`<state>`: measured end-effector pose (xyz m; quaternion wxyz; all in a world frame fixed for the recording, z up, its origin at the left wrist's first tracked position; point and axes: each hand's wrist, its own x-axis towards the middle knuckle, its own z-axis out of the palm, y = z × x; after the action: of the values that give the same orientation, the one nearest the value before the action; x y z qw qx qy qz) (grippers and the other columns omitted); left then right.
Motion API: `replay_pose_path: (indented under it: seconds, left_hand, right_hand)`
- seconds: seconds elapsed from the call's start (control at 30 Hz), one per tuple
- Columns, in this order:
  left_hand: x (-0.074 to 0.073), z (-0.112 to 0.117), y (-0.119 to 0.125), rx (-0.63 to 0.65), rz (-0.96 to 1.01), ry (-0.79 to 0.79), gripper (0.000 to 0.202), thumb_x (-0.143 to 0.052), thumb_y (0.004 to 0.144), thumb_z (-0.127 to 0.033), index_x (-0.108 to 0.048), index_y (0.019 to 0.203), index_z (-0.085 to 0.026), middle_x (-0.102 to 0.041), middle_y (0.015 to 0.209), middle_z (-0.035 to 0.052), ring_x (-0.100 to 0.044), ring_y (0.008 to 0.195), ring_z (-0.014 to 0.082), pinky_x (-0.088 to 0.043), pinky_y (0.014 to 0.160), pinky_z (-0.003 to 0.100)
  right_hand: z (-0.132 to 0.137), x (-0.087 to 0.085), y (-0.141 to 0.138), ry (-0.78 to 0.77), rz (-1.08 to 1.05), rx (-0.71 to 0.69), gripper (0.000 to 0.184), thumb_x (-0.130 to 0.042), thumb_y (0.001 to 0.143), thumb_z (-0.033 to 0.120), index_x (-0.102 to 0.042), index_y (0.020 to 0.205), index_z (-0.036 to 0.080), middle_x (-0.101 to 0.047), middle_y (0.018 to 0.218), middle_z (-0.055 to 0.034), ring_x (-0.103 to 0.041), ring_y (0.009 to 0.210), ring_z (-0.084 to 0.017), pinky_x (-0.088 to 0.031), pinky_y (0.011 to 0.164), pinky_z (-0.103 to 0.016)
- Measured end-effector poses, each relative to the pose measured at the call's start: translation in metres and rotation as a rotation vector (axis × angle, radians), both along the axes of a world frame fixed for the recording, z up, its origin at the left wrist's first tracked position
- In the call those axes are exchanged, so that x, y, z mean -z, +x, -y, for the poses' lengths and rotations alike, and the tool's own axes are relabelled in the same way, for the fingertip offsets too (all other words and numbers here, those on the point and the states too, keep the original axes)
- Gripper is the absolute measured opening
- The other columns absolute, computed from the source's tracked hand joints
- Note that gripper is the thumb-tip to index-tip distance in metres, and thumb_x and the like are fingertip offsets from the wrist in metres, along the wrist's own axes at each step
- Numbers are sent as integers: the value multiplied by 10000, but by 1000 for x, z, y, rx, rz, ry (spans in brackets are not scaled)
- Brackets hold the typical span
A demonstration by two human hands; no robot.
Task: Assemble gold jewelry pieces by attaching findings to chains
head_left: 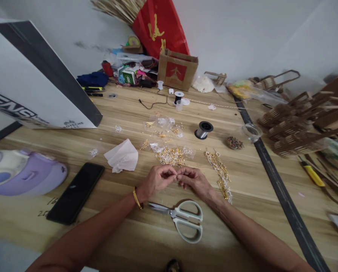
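Note:
My left hand [162,177] and my right hand [192,178] meet fingertip to fingertip above the wooden table, both in a pinch. Whatever lies between the fingers is too small to make out. Just beyond them spreads a pile of gold and clear beads [169,155]. On the near side lies a pair of scissors [173,214] with pale green handles, blades pointing left. To the right of my right hand are beaded strands [222,174] in gold and silver. A spool of silver wire [203,130] stands farther back.
Left are a black phone [76,193], a crumpled tissue [122,155], a purple and white bottle [27,173] and a large white box [36,79]. Small woven baskets [288,128] and a yellow-handled cutter [312,173] lie right. A brown paper bag [177,70] stands at the back.

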<state>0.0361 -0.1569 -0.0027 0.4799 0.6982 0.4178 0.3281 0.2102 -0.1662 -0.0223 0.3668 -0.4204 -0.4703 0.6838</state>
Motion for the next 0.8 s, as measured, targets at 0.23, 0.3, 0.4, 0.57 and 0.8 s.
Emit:
replay_pose_path:
  seconds: [0.23,0.3,0.4,0.57,0.8]
  left_hand:
    - [3,-1,-1,-4,-35,36,87,-576,754,-146,-637,693,-134,-645,661,19,-564,620,110,-416,590,188]
    - [5,-1,0,-6,-48,58,86,-570,754,-135,-635,697,-136,-650,664,21,-569,619,112,-417,589,191]
    - [7,1,0,-3,-62,97,94,-556,756,-122,-626,697,-143,-657,673,23,-579,623,116,-423,594,197]
    - [10,3,2,-16,-96,188,111,-540,782,-135,-622,708,-147,-663,683,29,-585,630,122,-430,616,207]
    - [12,1,0,41,-97,200,90,-557,797,-144,-619,731,-151,-654,685,13,-583,635,114,-426,622,197]
  right_hand:
    - [-2,1,1,-20,-9,-19,254,-735,681,377,-662,750,143,-599,612,15,-520,505,-77,-423,452,-180]
    - [-2,1,1,-30,-9,-12,255,-741,675,371,-663,745,139,-605,610,13,-528,505,-78,-429,457,-181]
    - [-2,2,1,-45,-8,-2,255,-754,661,360,-663,739,135,-617,607,11,-537,499,-76,-437,461,-183]
    - [-1,1,0,-44,-6,9,259,-763,650,357,-651,720,135,-624,610,12,-542,494,-76,-443,462,-188]
    - [-2,-4,3,12,22,-26,288,-777,630,371,-623,693,135,-592,559,30,-525,489,-75,-446,492,-196]
